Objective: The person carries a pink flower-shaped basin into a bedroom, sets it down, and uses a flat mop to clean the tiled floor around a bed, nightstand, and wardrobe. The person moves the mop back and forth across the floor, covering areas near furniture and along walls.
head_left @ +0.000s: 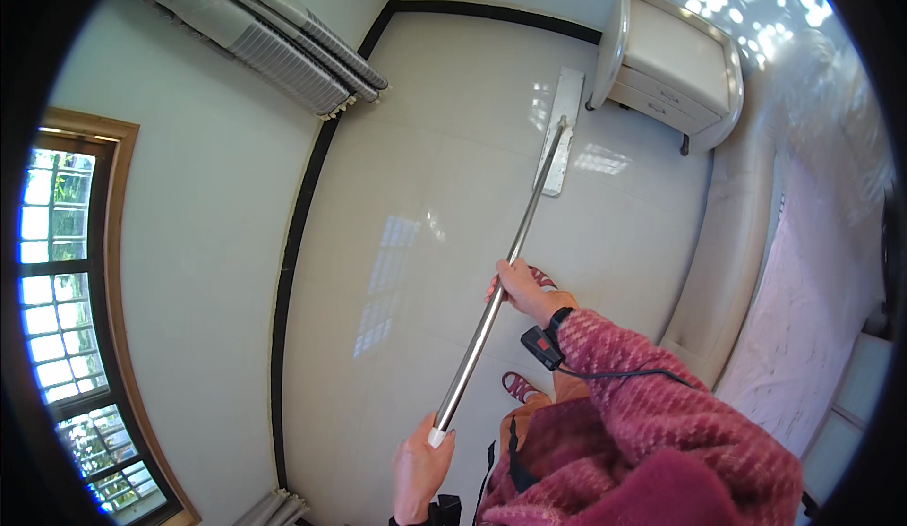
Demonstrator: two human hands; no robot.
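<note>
A flat mop with a long silver pole (470,361) slants up from the lower middle. Its long white head (557,162) lies flat on the pale tiled floor, close to the nightstand's left side. My left hand (422,465) is closed round the pole's near end, by its white cap. Farther up the pole, about its middle, my right hand (518,285) is wrapped round it. A black device (541,346) with a cable is at my right wrist.
A cream nightstand (671,63) with drawers stands at the far right. Beside it runs a padded bed frame (723,252) with a pink-covered mattress (798,309). Grey curtains (293,53) hang by the left wall, near a barred window (66,271). Black skirting (283,309) edges the floor.
</note>
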